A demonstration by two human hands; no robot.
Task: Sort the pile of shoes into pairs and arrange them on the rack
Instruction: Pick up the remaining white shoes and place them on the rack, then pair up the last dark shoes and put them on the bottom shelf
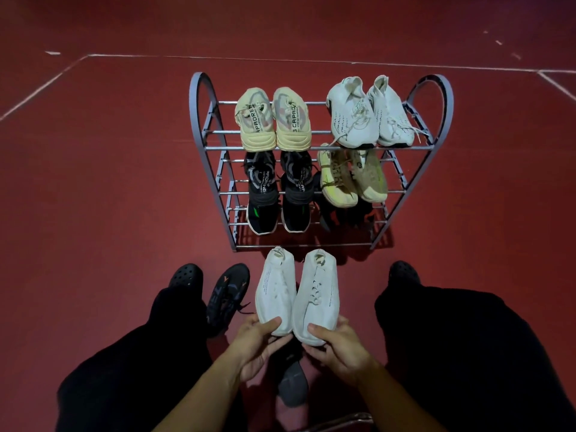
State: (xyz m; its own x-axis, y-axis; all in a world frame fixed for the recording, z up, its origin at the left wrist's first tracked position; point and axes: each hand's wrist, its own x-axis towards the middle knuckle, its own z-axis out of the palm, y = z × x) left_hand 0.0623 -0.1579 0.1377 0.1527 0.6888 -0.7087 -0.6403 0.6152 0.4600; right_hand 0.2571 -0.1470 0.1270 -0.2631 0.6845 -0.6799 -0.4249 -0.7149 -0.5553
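Pair of white knit sneakers [296, 294] held before the grey metal shoe rack [321, 163].
Left hand [258, 344] and right hand [338, 347] each gripping one heel, above red floor [109, 182] with white lines.

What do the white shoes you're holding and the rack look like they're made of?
White shoes: soft knit or fabric upper, matte, judging by the creased, sock-like collar; the exact textile isn't clear. Each hand grips one toe, left hand, right hand. Rack: probably metal, with grey painted arched ends and shinier thin rails that catch the light.
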